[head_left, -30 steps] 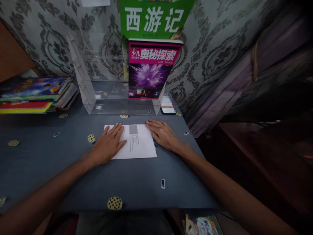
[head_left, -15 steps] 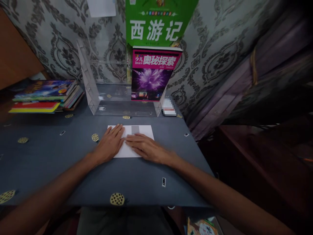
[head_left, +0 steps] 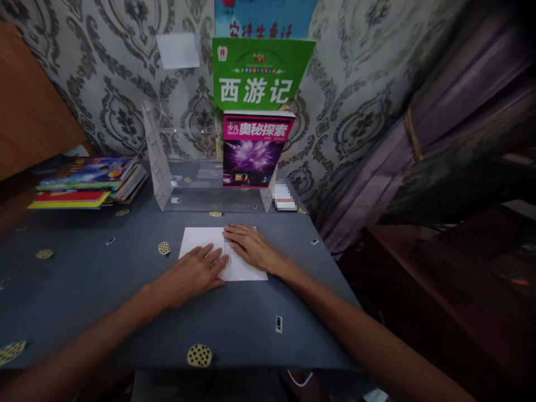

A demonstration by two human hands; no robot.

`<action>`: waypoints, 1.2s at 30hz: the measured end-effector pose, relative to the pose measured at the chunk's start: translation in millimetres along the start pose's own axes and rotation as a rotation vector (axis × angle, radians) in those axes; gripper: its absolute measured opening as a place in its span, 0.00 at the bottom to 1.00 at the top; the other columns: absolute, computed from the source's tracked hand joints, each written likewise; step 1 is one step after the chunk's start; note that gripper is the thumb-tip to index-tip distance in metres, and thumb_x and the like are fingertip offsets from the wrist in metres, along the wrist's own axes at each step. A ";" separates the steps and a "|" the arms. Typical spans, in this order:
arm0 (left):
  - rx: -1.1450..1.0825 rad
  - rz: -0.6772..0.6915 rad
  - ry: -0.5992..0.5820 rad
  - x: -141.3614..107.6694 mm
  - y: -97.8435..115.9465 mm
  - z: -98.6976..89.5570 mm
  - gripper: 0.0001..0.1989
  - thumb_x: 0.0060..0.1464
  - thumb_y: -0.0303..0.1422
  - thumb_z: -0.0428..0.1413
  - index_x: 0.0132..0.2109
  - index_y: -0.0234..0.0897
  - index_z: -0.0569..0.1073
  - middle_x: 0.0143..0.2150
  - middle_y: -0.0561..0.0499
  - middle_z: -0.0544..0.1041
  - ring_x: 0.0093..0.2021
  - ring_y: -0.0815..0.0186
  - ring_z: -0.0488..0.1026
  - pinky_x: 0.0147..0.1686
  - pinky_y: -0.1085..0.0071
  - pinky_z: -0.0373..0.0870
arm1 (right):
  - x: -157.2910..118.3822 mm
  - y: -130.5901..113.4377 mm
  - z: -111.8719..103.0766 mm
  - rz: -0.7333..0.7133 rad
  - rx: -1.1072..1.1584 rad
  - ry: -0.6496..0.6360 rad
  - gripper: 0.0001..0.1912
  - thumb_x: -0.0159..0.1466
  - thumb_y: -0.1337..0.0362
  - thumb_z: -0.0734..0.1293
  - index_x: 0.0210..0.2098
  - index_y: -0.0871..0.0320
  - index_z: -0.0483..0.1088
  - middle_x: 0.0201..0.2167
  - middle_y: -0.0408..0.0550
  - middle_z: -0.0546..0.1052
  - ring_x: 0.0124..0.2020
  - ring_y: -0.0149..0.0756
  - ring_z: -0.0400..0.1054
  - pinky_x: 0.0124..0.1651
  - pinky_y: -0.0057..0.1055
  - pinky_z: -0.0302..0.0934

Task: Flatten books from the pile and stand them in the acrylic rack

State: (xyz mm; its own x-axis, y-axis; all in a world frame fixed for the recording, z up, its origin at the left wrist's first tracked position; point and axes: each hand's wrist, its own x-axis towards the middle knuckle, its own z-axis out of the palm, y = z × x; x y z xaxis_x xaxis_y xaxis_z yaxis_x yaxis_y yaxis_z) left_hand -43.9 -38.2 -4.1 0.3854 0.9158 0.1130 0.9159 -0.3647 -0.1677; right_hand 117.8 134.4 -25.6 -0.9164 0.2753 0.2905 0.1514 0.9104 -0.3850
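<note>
A white sheet of paper (head_left: 247, 272) lies flat on the blue-grey tablecloth, with a small patch of grey print near its middle. My left hand (head_left: 195, 273) rests on the lower left part of the sheet, fingers spread and pointing right, its heel on the cloth. Over the upper right part lies my right hand (head_left: 251, 248), palm down with its fingers stretched out to the left. Neither hand grips anything. Part of the print is hidden beneath the hands.
Behind the paper stands a clear plastic rack (head_left: 205, 199) holding a purple book (head_left: 253, 153), a green book (head_left: 257, 67) and a blue one (head_left: 268, 17). A pile of books (head_left: 92, 173) lies at the back left. A pixelated object (head_left: 285, 197) is right of the rack.
My left hand has moved down to the paper's lower left, its fingers more spread. My right hand has shifted up relative to the sheet. More print shows, and the camera view has tilted upward.
</note>
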 end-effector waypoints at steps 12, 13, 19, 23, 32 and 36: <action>0.035 0.064 -0.117 2.9 15.6 -17.1 0.30 0.56 0.15 0.45 0.65 0.28 0.63 0.60 0.30 0.73 0.59 0.47 0.73 0.48 0.58 0.75 | -6.7 8.8 -20.0 0.031 0.158 0.006 0.21 0.72 0.56 0.57 0.54 0.57 0.76 0.57 0.57 0.76 0.62 0.46 0.66 0.65 0.51 0.56; -0.054 0.045 -0.119 0.0 12.0 -21.6 0.32 0.53 0.14 0.45 0.65 0.30 0.63 0.60 0.32 0.74 0.59 0.49 0.73 0.49 0.60 0.74 | -7.1 10.3 -23.3 0.018 0.200 -0.001 0.22 0.73 0.54 0.56 0.52 0.58 0.77 0.56 0.57 0.77 0.61 0.46 0.67 0.65 0.50 0.56; -0.798 -0.166 0.026 -12.7 -12.2 -50.4 0.23 0.61 0.23 0.46 0.59 0.44 0.72 0.49 0.49 0.81 0.47 0.60 0.77 0.46 0.68 0.71 | -15.5 10.4 -47.7 0.179 0.605 -0.072 0.38 0.67 0.35 0.53 0.40 0.57 0.81 0.45 0.53 0.82 0.52 0.49 0.73 0.59 0.46 0.61; -1.214 -0.316 0.127 -11.2 -25.3 -52.1 0.15 0.63 0.38 0.52 0.52 0.40 0.78 0.44 0.49 0.82 0.42 0.61 0.76 0.41 0.72 0.71 | -18.0 6.9 -46.6 0.373 1.054 -0.135 0.48 0.59 0.26 0.51 0.39 0.62 0.80 0.35 0.55 0.82 0.45 0.50 0.76 0.53 0.46 0.65; -1.771 -0.630 0.521 8.6 -34.8 -34.2 0.20 0.46 0.41 0.67 0.45 0.35 0.79 0.39 0.46 0.82 0.34 0.63 0.77 0.36 0.72 0.71 | -14.2 -1.4 -33.0 0.310 1.359 0.116 0.30 0.55 0.37 0.71 0.39 0.58 0.78 0.38 0.52 0.81 0.40 0.40 0.73 0.49 0.39 0.65; -1.821 -0.708 0.648 24.9 -31.7 -39.2 0.18 0.40 0.37 0.67 0.40 0.34 0.79 0.36 0.47 0.83 0.34 0.62 0.78 0.36 0.71 0.71 | -13.3 -6.3 -28.6 0.303 1.143 0.114 0.21 0.54 0.47 0.76 0.35 0.60 0.79 0.33 0.47 0.80 0.29 0.30 0.66 0.37 0.30 0.64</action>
State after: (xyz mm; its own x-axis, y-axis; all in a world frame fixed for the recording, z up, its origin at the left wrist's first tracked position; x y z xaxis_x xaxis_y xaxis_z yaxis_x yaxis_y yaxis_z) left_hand -59.0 -10.5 42.5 -0.4096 0.9117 0.0313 -0.2307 -0.1367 0.9634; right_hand 139.6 133.8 -2.0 -0.8532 0.5105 0.1070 -0.1151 0.0158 -0.9932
